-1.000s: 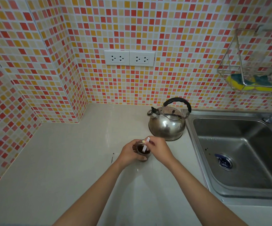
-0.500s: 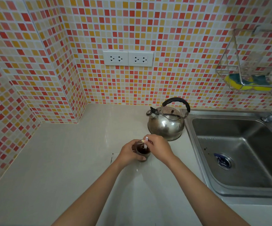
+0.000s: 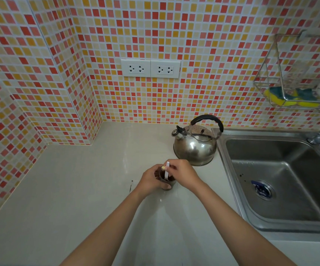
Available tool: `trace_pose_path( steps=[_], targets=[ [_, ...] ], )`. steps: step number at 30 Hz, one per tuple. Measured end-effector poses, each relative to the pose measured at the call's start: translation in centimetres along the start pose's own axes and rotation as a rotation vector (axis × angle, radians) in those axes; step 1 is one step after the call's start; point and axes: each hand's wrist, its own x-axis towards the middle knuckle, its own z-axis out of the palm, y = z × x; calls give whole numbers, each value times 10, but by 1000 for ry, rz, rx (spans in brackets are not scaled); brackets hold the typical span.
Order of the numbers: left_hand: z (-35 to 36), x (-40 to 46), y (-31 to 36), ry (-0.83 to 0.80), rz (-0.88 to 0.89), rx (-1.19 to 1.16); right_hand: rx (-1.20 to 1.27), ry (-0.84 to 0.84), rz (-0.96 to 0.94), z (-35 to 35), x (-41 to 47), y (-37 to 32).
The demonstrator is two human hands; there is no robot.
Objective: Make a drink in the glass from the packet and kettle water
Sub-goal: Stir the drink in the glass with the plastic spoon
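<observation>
white stirrer (image 3: 167,169) pinched in the right hand's (image 3: 182,174) fingertips, its lower end in the dark drink; it stands more upright than half a second ago. left hand (image 3: 149,181) is wrapped closed around the glass (image 3: 166,182) as before, glass unmoved on the counter (image 3: 69,189). steel kettle (image 3: 195,146) sits near at one o'clock, sink (image 3: 282,181) at three.

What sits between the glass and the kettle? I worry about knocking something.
Only the right hand, holding a white stick in the glass; head view shows bare counter before the kettle.
</observation>
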Motion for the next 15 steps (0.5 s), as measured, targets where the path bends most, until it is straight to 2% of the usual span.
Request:
trace_pose_path(
  steps=[5, 10, 15],
  targets=[
    [0, 0, 1, -5, -9, 7, -119, 34, 15, -8, 3, 3],
    [0, 1, 0, -6, -8, 9, 29, -28, 15, -5, 1, -1],
    [0, 1, 0, -8, -10, 10, -84, 30, 29, -10, 2, 2]
  ],
)
